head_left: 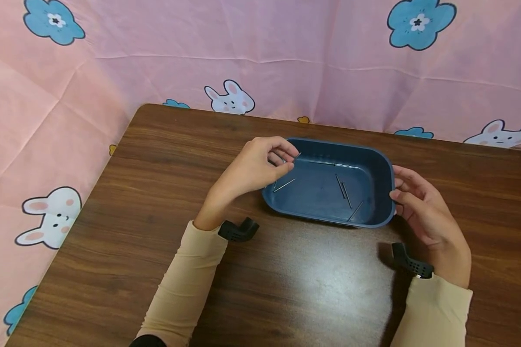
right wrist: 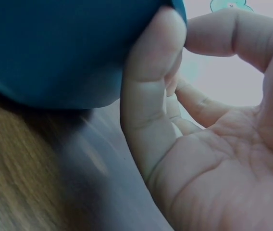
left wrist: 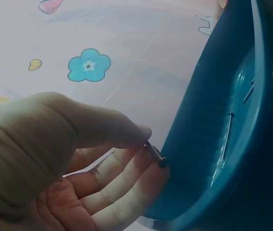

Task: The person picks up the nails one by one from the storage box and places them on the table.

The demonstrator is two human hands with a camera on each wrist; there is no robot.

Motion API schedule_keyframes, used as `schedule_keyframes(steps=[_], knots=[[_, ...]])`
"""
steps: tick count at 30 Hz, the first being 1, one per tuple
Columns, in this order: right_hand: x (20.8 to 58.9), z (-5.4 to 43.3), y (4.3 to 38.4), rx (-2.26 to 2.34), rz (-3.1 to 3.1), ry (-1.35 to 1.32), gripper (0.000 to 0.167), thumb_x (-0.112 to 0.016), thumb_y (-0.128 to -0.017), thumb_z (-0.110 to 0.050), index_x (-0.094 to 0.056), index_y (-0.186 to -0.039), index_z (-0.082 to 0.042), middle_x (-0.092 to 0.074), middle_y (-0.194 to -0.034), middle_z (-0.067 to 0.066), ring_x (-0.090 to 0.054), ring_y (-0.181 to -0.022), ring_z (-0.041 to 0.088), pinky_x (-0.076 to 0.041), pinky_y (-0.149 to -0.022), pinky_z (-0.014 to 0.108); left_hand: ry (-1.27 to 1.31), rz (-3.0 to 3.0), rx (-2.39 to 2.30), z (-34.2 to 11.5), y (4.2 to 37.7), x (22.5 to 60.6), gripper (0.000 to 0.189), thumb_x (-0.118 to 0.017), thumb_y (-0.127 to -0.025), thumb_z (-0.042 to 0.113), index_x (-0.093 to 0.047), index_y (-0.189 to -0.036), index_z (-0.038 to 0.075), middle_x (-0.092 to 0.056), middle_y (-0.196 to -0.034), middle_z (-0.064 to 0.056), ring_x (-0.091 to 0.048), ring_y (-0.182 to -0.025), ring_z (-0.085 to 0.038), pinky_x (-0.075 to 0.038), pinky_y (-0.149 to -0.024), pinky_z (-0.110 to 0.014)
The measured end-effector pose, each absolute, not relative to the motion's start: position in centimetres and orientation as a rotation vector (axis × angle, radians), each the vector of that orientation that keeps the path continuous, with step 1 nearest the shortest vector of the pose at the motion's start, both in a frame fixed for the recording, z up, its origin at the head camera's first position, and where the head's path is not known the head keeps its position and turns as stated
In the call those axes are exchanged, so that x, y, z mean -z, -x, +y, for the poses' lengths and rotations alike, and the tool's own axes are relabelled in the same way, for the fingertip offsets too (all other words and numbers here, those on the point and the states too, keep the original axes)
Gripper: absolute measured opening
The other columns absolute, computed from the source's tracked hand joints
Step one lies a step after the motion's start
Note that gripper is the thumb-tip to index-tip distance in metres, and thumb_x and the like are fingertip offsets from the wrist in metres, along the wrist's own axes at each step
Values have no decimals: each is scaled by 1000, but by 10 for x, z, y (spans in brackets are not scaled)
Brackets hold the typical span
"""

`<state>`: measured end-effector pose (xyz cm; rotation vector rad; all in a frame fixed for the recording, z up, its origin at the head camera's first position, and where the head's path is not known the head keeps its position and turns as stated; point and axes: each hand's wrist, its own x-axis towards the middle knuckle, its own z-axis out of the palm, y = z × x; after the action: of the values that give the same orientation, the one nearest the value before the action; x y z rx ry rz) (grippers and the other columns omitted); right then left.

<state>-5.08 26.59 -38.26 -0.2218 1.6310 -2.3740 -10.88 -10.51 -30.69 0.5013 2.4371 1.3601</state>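
A blue oblong tray (head_left: pixel 317 202) with raised walls holds several thin metal nails (head_left: pixel 343 191) scattered over its floor. Over its left end, my left hand (head_left: pixel 256 164) pinches a nail (left wrist: pixel 155 154) between thumb and fingers; the nail's flat head points out past the fingertips in the left wrist view. My right hand (head_left: pixel 430 212) grips the tray's right end, thumb at the rim and fingers against the outer wall. In the right wrist view the dark side of the tray (right wrist: pixel 69 53) fills the upper left, beside the fingers.
The tray stands on a dark brown wood-grain table (head_left: pixel 147 193). Behind the table hangs a pink cloth (head_left: pixel 286 38) printed with rabbits and blue flowers. A black wrist mount (head_left: pixel 239 230) sits on the left cuff, another black mount (head_left: pixel 410 262) on the right.
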Motion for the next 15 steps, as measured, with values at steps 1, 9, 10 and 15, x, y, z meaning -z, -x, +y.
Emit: schedule_keyframes(steps=[1,9,10,15], knots=[[382,266,51,2374,1631,220,49,-40,-103,17,-55,-146,-3,-73,-106,4,-72,-87,13,-62,-68,24,-500,2431,-1364,-106,109,307,24,-73,-99,10,-72,-123,5,-76,-113,-9,-74,-99,-19,-64,-88,-35],[381,266,50,2360,1633,227,50,-39,-104,15,-54,-147,-5,-73,-110,3,-72,-91,12,-63,-73,24,-528,2389,-1413,-108,108,304,20,-73,-98,10,-72,-117,7,-75,-112,-9,-74,-97,-19,-63,-90,-34],[380,266,50,2361,1633,226,50,-39,-104,15,-54,-147,-4,-73,-110,4,-72,-91,12,-63,-73,24,-528,2382,-1422,-109,108,303,19,-73,-98,10,-72,-117,7,-75,-112,-9,-73,-97,-19,-63,-90,-34],[381,263,50,2374,1625,211,49,-39,-104,15,-55,-147,-4,-73,-108,4,-72,-90,12,-63,-72,24,-507,2347,-1460,-112,106,300,19,-73,-98,10,-71,-117,6,-74,-113,-9,-72,-98,-19,-62,-89,-34]])
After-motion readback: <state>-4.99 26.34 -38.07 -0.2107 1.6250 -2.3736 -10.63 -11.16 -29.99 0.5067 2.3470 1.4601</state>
